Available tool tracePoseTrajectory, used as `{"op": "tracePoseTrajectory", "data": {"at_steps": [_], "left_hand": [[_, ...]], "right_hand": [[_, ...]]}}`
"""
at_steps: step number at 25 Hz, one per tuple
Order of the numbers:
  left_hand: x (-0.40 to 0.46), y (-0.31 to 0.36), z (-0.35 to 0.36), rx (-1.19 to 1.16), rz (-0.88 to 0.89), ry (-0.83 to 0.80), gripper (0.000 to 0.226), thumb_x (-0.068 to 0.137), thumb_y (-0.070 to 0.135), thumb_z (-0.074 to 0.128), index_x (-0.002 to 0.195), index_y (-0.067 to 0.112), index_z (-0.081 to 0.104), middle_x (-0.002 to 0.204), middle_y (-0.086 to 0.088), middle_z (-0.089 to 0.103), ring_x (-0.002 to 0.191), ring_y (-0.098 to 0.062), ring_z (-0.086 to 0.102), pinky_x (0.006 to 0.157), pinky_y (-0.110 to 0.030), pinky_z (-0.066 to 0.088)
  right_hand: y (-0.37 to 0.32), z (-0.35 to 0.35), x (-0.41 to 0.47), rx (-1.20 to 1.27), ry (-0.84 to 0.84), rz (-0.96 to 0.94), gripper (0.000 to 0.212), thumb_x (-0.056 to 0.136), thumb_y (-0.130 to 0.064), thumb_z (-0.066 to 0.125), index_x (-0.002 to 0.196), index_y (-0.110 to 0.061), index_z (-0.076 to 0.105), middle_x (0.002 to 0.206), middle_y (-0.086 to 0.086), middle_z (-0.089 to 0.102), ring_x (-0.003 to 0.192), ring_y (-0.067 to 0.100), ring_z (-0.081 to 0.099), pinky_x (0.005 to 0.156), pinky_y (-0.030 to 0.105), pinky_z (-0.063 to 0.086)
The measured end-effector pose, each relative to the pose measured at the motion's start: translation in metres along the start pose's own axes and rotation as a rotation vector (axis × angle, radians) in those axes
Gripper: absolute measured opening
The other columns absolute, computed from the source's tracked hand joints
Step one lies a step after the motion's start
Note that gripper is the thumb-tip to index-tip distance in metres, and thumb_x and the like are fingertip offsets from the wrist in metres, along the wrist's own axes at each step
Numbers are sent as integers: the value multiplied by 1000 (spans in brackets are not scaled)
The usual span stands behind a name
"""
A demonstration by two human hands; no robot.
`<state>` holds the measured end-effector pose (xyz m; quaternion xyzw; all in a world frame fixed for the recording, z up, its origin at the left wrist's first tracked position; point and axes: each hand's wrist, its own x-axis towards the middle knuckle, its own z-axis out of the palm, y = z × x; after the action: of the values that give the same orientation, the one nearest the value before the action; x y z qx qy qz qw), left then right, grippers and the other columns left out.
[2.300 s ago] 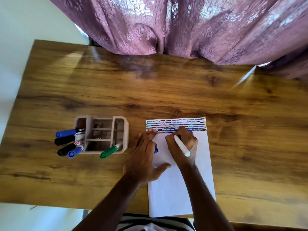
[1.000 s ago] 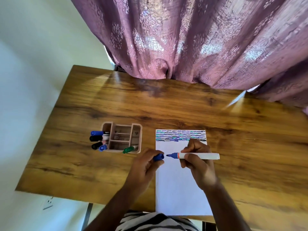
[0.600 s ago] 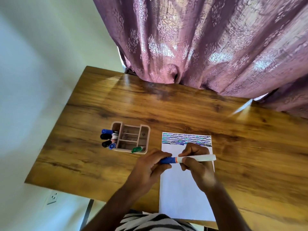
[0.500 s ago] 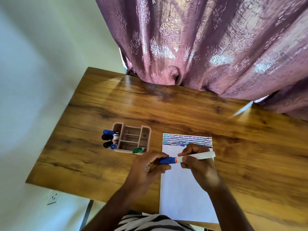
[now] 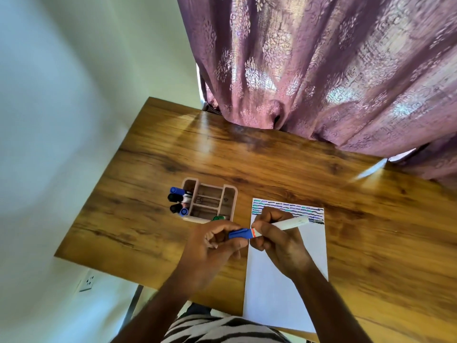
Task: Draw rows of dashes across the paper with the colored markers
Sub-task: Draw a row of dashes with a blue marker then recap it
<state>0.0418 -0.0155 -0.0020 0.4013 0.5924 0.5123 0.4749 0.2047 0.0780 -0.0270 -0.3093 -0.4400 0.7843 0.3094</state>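
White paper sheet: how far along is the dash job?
Done: a band of blue, green and black dash rows across the top of the white paper sheet. In hand: left hand holds the blue cap on the white-barrelled marker gripped by the right hand. Left: the blank lower sheet.

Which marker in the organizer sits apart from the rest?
The green-capped marker, alone in the organizer's near right compartment; the blue and black ones cluster at its left end.

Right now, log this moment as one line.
left hand grips blue cap | right hand holds marker | capped | paper partly filled
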Motion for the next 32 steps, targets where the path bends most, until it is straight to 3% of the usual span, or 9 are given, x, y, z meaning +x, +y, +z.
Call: {"op": "tracePoseTrajectory", "data": {"at_steps": [3, 5, 8, 13, 16, 21, 24, 28, 32], "left_hand": [[-3, 3, -11, -29, 49, 99, 23, 87, 8, 74, 98, 28, 75, 78, -10, 73, 60, -18, 66, 61, -26, 55], [-4, 6, -29, -48, 117, 143, 18, 89, 23, 69, 106, 24, 74, 79, -11, 71, 64, -21, 64, 60, -31, 56], [0, 6, -56, 195, 232, 174, 27, 92, 29, 62, 114, 17, 71, 86, 3, 70, 72, -16, 66, 64, -32, 57], [26, 24, -70, 424, 365, 246, 22, 92, 28, 66, 111, 19, 71, 93, 10, 71, 83, -9, 69, 70, -17, 53], [39, 29, -80, 282, 283, 386, 27, 84, 15, 79, 109, 21, 69, 90, 10, 73, 81, -4, 72, 68, -16, 57], [33, -1, -88, 301, 96, 680, 14, 93, 9, 68, 86, 22, 67, 70, 6, 66, 63, -1, 64, 56, -14, 50], [23, -16, -90, 287, 87, 727, 17, 91, 4, 69, 81, 17, 65, 63, 4, 61, 56, -2, 58, 51, -9, 42], [17, -38, -90, 306, 124, 654, 25, 83, 43, 74, 85, 21, 62, 61, -3, 57, 52, -16, 54, 47, -23, 44], [19, -50, -89, 322, 116, 641, 33, 87, 50, 64, 82, 18, 63, 61, 2, 57, 53, -14, 53, 48, -15, 40]], "right_hand": [[1, 5, 0, 6, -102, -49, 33, 81, -35, 81, 91, -4, 73, 82, 16, 70, 69, 27, 62, 60, 33, 47], [-7, -3, 4, -28, -20, -128, 41, 82, -46, 77, 107, -13, 76, 103, 12, 73, 85, 31, 61, 68, 38, 47], [-31, -4, 15, -569, 167, -284, 33, 87, -44, 68, 115, -27, 71, 122, -6, 71, 110, 15, 64, 86, 39, 54], [-36, 68, 45, -1283, -146, -516, 38, 95, -33, 66, 132, -26, 61, 126, -8, 68, 115, 5, 58, 98, 32, 45], [-41, 82, 73, -1252, -93, -601, 30, 93, -17, 67, 123, -18, 65, 113, 0, 72, 102, 8, 59, 88, 30, 51], [-37, 96, 110, -970, -73, -373, 25, 92, -10, 70, 109, -25, 62, 96, -18, 69, 91, -3, 67, 81, 13, 53], [-18, 96, 125, -958, -120, -345, 22, 92, -11, 70, 110, -20, 62, 99, -9, 72, 94, 5, 70, 87, 29, 58], [7, 92, 139, -1207, -189, -284, 28, 91, -16, 70, 113, -30, 59, 103, -6, 73, 93, 13, 69, 82, 40, 59], [17, 91, 148, -1314, -256, -145, 29, 91, -13, 67, 112, -33, 61, 107, -8, 74, 98, 13, 68, 85, 44, 58]]}}
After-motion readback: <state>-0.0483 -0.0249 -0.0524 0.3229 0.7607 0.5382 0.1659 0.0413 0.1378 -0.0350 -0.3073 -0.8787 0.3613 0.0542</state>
